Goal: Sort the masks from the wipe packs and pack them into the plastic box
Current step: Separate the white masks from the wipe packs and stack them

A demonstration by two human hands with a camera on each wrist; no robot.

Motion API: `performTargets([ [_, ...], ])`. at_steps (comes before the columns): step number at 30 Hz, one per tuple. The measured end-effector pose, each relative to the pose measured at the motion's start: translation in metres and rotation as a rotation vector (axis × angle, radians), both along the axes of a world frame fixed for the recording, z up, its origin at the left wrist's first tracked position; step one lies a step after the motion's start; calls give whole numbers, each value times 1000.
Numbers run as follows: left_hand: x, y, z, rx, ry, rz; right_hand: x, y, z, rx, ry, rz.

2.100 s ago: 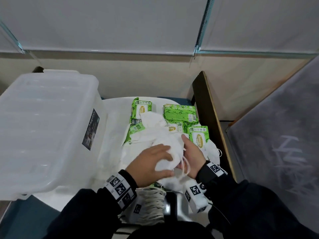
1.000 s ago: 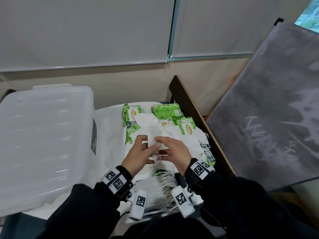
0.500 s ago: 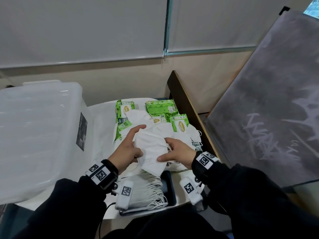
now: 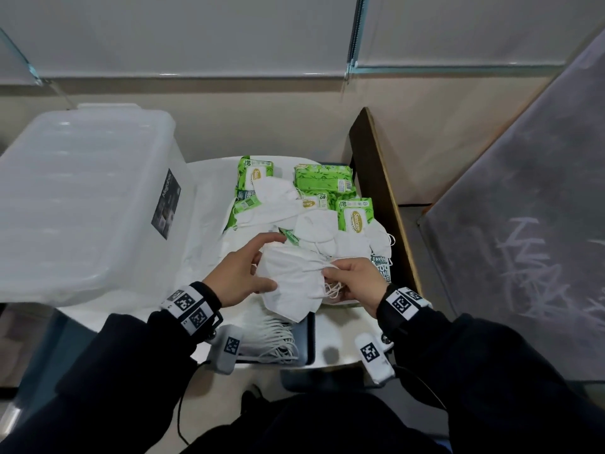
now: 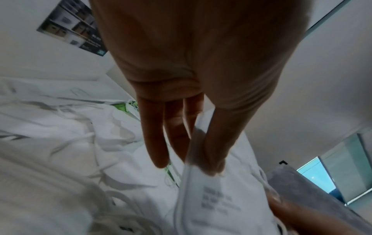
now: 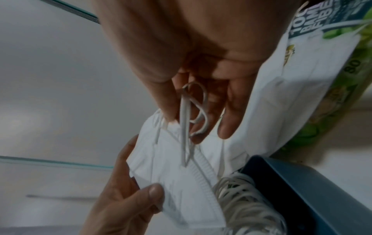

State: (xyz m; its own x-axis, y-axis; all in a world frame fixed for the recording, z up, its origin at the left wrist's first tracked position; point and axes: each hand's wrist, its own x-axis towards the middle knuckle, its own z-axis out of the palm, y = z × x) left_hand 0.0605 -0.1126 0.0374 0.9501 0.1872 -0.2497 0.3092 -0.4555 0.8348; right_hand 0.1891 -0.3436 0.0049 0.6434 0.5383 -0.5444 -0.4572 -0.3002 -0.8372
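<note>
Holding a folded white mask [image 4: 289, 283] between them at the centre of the head view, both hands work just above the heap. The left hand [image 4: 240, 276] pinches the mask's left edge, thumb on top and fingers [image 5: 155, 143] reaching underneath it; the left wrist view shows that edge caught between thumb and fingers. The right hand [image 4: 355, 283] grips the mask's right side, its fingers [image 6: 227, 122] curled around the thin white ear loops [image 6: 195, 111], which bunch up inside the palm in the right wrist view.

Below the mask, toward the bottom centre, a stack of masks [image 4: 268, 335] lies on a dark tray [image 4: 307, 339], their loops fanned toward the person. Behind the hands, a loose pile of white masks [image 4: 294, 211] spreads over several green wipe packs [image 4: 324, 180]; I can make out at least 4 packs at the upper centre, some half buried. A darker printed pack [image 4: 381, 267] peeks out just right of the right hand.

At the left of the frame stands the large translucent plastic box [image 4: 82, 198], its lid on and a dark label on the side facing the pile. Everything sits on a white table [image 4: 340, 329], with a dark wooden board [image 4: 376, 178] along its right edge.
</note>
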Motion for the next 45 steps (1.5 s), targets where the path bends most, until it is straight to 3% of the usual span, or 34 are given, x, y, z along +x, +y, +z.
performTargets([
  [6,-18,1,-10,208,71,-95,-10,3,2,112,125,-76],
  [10,-36,14,-16,164,60,-71,-24,18,10,218,258,-166],
  [14,-60,27,-16,105,5,-46,-49,33,13,147,86,-93],
  [19,-89,47,-19,134,12,-80,-69,46,14,120,24,2],
  [23,-106,59,-25,132,24,-91,-87,62,10,-24,-193,126],
  [33,-152,100,-35,130,80,-26,-78,82,-1,-54,-40,-7],
  [36,-156,101,-48,-10,115,77,-86,94,-2,-39,-65,59],
  [38,-157,97,-59,-253,173,286,-98,100,-8,-27,-146,136],
  [39,-160,95,-64,-393,209,423,-103,100,-12,-91,-277,233],
  [42,-170,87,-71,-753,237,751,-115,89,-29,-483,-817,764],
  [43,-171,85,-70,-825,226,795,-119,87,-35,-579,-918,884],
  [45,-170,79,-62,-860,188,778,-127,87,-47,-686,-949,935],
])
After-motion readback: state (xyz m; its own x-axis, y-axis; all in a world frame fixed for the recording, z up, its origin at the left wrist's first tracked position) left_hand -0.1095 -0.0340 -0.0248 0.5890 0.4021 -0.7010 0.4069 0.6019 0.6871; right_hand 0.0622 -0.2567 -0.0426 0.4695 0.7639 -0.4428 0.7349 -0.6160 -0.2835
